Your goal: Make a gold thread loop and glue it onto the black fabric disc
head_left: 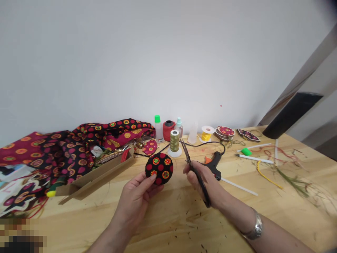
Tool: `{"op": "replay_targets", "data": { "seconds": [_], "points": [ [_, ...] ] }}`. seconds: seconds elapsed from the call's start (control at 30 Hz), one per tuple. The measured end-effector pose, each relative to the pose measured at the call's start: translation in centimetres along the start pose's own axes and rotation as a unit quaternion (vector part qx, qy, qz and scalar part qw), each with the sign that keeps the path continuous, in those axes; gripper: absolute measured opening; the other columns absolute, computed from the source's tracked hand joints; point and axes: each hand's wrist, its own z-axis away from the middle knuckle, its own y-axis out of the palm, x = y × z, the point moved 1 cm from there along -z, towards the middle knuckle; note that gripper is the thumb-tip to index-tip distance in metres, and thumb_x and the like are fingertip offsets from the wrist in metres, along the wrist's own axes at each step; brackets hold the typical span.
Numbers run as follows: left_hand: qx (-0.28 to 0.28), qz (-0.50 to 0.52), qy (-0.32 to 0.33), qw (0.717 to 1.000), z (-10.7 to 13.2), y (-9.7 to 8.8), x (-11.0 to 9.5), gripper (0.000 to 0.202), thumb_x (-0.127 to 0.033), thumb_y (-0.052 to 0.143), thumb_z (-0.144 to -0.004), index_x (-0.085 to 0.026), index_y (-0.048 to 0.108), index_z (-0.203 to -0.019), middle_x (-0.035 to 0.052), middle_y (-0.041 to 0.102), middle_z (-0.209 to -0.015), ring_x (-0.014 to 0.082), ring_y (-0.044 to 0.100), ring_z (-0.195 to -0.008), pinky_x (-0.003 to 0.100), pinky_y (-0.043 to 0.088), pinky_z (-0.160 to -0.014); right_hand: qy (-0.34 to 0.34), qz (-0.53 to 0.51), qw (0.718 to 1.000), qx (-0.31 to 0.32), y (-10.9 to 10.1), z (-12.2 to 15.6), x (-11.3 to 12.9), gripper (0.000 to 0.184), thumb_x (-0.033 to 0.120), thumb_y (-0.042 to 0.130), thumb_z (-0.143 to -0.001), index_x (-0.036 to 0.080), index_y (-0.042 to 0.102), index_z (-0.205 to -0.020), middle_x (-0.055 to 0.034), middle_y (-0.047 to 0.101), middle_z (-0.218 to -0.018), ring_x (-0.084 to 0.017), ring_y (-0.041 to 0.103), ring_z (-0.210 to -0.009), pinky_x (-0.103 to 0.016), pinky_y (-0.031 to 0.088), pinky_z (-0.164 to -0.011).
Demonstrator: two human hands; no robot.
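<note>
Pinched between the thumb and fingers of my left hand (138,191) is a round patterned fabric disc (160,167), black with red dots and bright flower motifs. My right hand (201,177) grips a pair of dark-handled scissors (195,168). Their blades point up and away from me, to the right of the disc and apart from it. Just behind the disc stands a spool of olive-green thread (174,142). A black hot glue gun (214,165) lies partly hidden behind my right hand, with a white glue stick (239,186) beside it.
Patterned cloth (86,140) is heaped at the left behind a cardboard box (97,179). Along the wall stand a green-capped bottle (158,130), a red thread cone (168,131) and a yellow cord spool (206,133). A pen (254,159) and loose threads lie right.
</note>
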Motion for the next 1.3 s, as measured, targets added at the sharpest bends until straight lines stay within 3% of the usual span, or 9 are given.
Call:
{"op": "replay_targets", "data": {
  "seconds": [0.07, 0.2, 0.33, 0.5, 0.93, 1.3],
  "points": [
    [0.000, 0.007, 0.001, 1.000, 0.0, -0.1, 0.1, 0.016, -0.014, 0.074, -0.066, -0.012, 0.071, -0.082, 0.0064, 0.074, -0.080, 0.0146, 0.066, -0.070, 0.025, 0.057, -0.062, 0.010, 0.089, 0.996, 0.021, -0.1, 0.2, 0.5, 0.035, 0.052, 0.052, -0.080, 0.018, 0.050, -0.081, 0.0025, 0.047, -0.066, -0.010, 0.042, -0.059, -0.021, 0.032, -0.052],
    [0.000, 0.020, -0.004, 1.000, 0.0, -0.2, 0.3, 0.015, -0.014, 0.073, -0.068, -0.012, 0.071, -0.083, 0.0073, 0.074, -0.084, 0.0151, 0.067, -0.073, 0.026, 0.057, -0.064, 0.010, 0.240, 0.971, -0.003, 0.1, 0.5, 1.1, 0.034, 0.051, 0.059, -0.074, 0.019, 0.052, -0.083, 0.0020, 0.050, -0.066, -0.012, 0.042, -0.058, -0.023, 0.030, -0.052],
    [0.001, 0.037, -0.012, 0.999, 0.0, -0.3, 0.4, 0.015, -0.012, 0.071, -0.070, -0.012, 0.070, -0.085, 0.0070, 0.074, -0.085, 0.0151, 0.067, -0.073, 0.027, 0.057, -0.066, 0.011, 0.309, 0.951, -0.018, 0.5, 0.6, 1.3, 0.041, 0.057, 0.059, -0.071, 0.019, 0.054, -0.084, 0.0003, 0.055, -0.068, -0.014, 0.047, -0.059, -0.024, 0.031, -0.054],
    [-0.005, 0.050, -0.011, 0.999, 0.1, 0.0, 0.5, 0.014, -0.007, 0.068, -0.072, -0.012, 0.070, -0.085, 0.0069, 0.074, -0.084, 0.0145, 0.067, -0.071, 0.026, 0.058, -0.065, 0.015, 0.346, 0.938, -0.018, 0.6, 0.7, 1.5, 0.050, 0.066, 0.059, -0.067, 0.019, 0.055, -0.084, -0.0025, 0.060, -0.071, -0.018, 0.054, -0.063, -0.026, 0.033, -0.055],
    [0.004, 0.048, -0.005, 0.999, 0.2, 0.5, 0.5, 0.020, -0.007, 0.069, -0.071, -0.012, 0.069, -0.090, 0.0075, 0.073, -0.087, 0.0140, 0.067, -0.074, 0.025, 0.057, -0.068, -0.015, 0.384, 0.923, -0.032, 0.8, 0.8, 1.1, 0.041, 0.058, 0.055, -0.073, 0.019, 0.057, -0.087, -0.0047, 0.064, -0.079, -0.022, 0.062, -0.075, -0.029, 0.038, -0.061],
    [0.006, 0.044, -0.007, 0.999, 0.4, 0.7, 0.7, 0.023, -0.007, 0.070, -0.069, -0.013, 0.068, -0.091, 0.0084, 0.073, -0.091, 0.0149, 0.068, -0.076, 0.025, 0.057, -0.069, 0.003, 0.394, 0.918, -0.036, 0.7, 0.6, 1.1, 0.042, 0.059, 0.054, -0.073, 0.019, 0.058, -0.086, -0.0036, 0.064, -0.076, -0.020, 0.061, -0.071, -0.028, 0.038, -0.059]
  ]
}}
